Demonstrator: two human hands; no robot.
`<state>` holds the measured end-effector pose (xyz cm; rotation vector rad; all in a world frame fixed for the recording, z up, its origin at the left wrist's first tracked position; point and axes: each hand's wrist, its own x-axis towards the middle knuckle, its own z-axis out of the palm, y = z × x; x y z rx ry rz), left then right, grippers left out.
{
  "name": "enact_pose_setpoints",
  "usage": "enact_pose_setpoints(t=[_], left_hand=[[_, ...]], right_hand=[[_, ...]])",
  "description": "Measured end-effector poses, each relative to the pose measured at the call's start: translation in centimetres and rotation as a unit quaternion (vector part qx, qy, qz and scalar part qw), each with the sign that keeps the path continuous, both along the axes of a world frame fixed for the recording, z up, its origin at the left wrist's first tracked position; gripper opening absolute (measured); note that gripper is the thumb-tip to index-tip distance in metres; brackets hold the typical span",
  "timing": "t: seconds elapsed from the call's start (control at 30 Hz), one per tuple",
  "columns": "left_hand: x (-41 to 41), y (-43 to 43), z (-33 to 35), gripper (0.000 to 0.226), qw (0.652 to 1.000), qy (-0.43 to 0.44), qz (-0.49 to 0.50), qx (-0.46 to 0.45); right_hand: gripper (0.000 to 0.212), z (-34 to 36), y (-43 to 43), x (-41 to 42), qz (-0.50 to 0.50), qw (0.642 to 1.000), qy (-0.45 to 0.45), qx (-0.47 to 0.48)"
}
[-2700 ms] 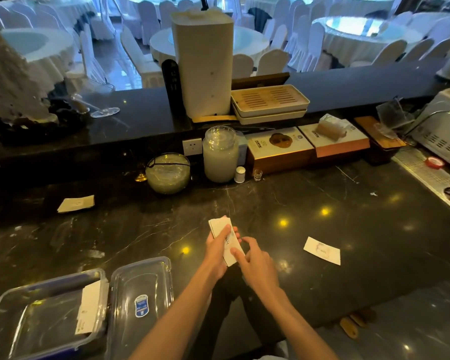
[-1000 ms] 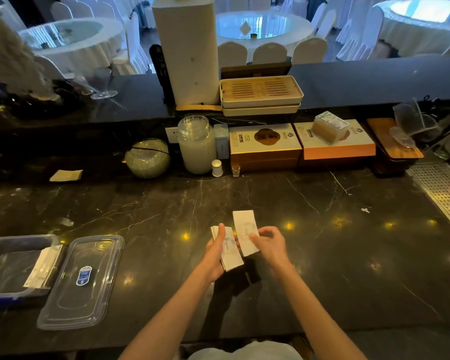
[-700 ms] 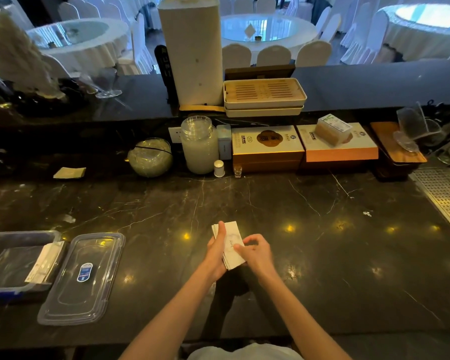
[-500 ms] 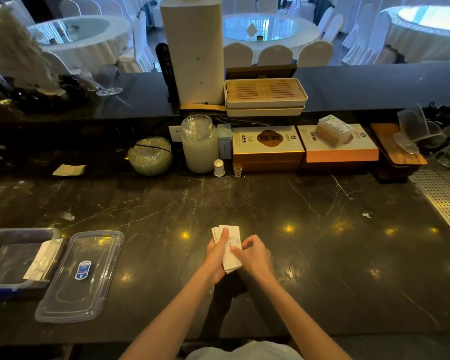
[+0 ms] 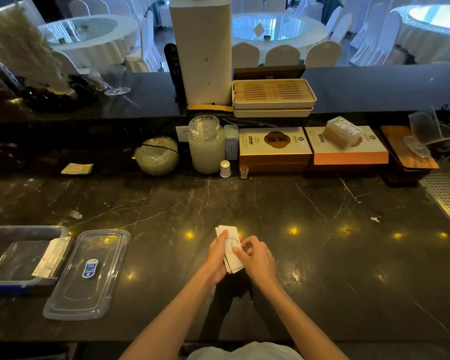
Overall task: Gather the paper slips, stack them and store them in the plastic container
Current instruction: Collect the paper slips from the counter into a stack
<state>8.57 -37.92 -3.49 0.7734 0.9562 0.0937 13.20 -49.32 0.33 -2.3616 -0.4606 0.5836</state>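
Fingers (image 5: 238, 252) around fanned white paper slips (image 5: 231, 255)

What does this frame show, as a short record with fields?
left hand: left hand holds the stack of slips
right hand: right hand pinches the stack's right edge
container: open container at far left, some slips leaning against its right wall
lid: lid lying flat beside the container
loose slip: one slip on the counter, far left
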Motion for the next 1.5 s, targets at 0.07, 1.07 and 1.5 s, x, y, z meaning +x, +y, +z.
enact_pose_setpoints(t=[0.07,1.07,1.5], left_hand=[[0.0,0.3,0.0,0.046,1.0,-0.009,0.009,-0.016],[-11.4,7.0,2.8,0.033,0.971,-0.098,0.193,0.097],[-17.7,19.3,6.7,0.061,0.946,-0.079,0.169,0.264]], right_hand=[[0.027,-0.1,0.1,0.1,0.005,1.0,0.006,-0.002],[0.026,2.0,7.5,-8.0,0.046,0.845,0.513,0.145],[0.044,5.4,20.8,-16.6,-0.147,0.657,0.686,0.275]])
